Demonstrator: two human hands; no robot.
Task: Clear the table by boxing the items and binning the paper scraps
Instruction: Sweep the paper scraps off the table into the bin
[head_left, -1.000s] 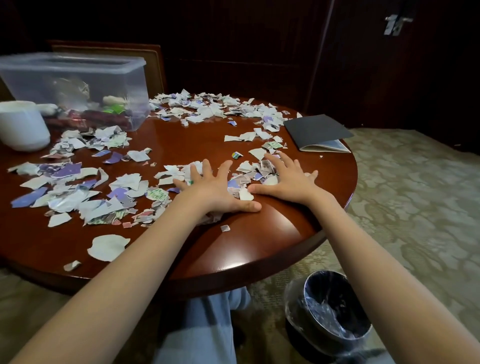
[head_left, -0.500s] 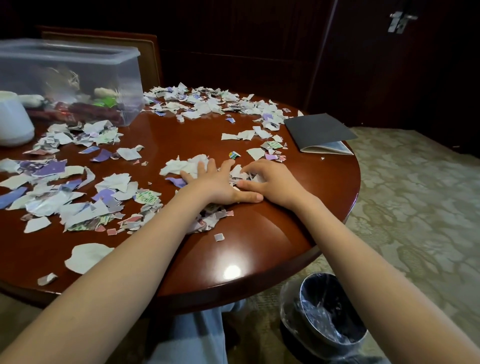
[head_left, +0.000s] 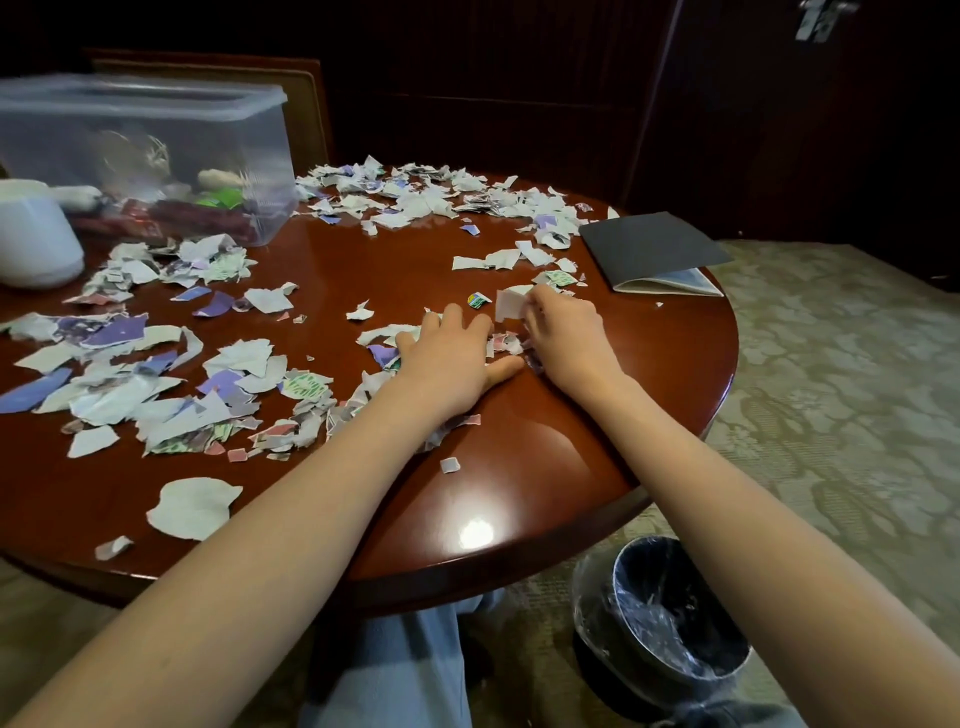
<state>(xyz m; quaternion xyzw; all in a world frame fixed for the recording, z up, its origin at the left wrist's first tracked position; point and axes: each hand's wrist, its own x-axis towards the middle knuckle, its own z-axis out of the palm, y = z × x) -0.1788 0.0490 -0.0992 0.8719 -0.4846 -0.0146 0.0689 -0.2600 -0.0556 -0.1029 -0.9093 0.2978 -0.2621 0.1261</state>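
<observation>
The person's hands are low on the round, glossy red-brown wooden table (head_left: 545, 457), herding torn white, purple and green paper scraps (head_left: 119, 389) into one small pile between them. I take it the pile is being built near the table's right edge because the black round waste bin lined with clear plastic (head_left: 670, 629) stands on the carpet just below that side, so a handful has a short trip down.

The left hand (head_left: 452, 353) lies palm down, fingers straight and a little apart, thumb stretched out toward the other hand; it acts as a wall the litter is pushed against. The right hand (head_left: 566, 332) is hunched, fingers curled inward over the gathered bits, with one white piece standing on edge at its fingertips. Both forearms reach out level over the near rim.

Most of the paper scraps lie loose across the left half and the far side of the table. The clear plastic storage box (head_left: 156, 150) at the back left already has items in it, while a dark grey folded booklet (head_left: 649, 249) and a white rounded cup (head_left: 31, 234) sit outside it
</observation>
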